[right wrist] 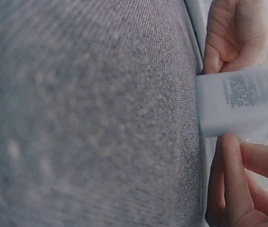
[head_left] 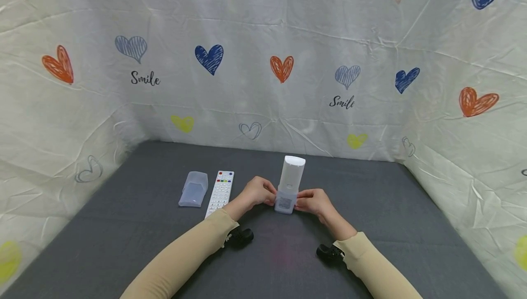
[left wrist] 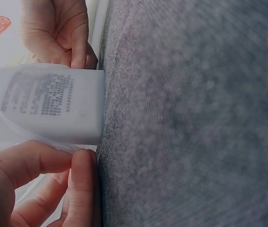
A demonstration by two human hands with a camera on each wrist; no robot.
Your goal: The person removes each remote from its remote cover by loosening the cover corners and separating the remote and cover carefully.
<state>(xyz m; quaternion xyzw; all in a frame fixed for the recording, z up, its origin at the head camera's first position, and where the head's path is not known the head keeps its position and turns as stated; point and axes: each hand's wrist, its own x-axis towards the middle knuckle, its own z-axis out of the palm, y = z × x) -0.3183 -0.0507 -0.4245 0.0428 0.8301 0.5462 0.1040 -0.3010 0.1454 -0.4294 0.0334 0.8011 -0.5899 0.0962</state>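
Note:
A white remote control (head_left: 293, 173) stands upright, back toward me, its lower part inside a translucent cover (head_left: 284, 203). Printed text shows through the cover (left wrist: 84, 109) in the left wrist view. Thumb and fingers of my left hand (head_left: 259, 191) pinch the cover's left edge near the bottom. On the opposite edge, my right hand (head_left: 314, 201) pinches it the same way. The cover's bottom end (right wrist: 209, 106) is right at the grey cloth in the right wrist view. Left of my hands lies a second white remote (head_left: 221, 191), buttons up, beside another translucent cover (head_left: 193, 191).
Dark grey cloth (head_left: 263, 262) covers the table. A white curtain (head_left: 247, 93) with printed hearts and "Smile" lettering hangs behind it and along both sides. Black wrist devices (head_left: 243, 236) sit at both sleeve cuffs.

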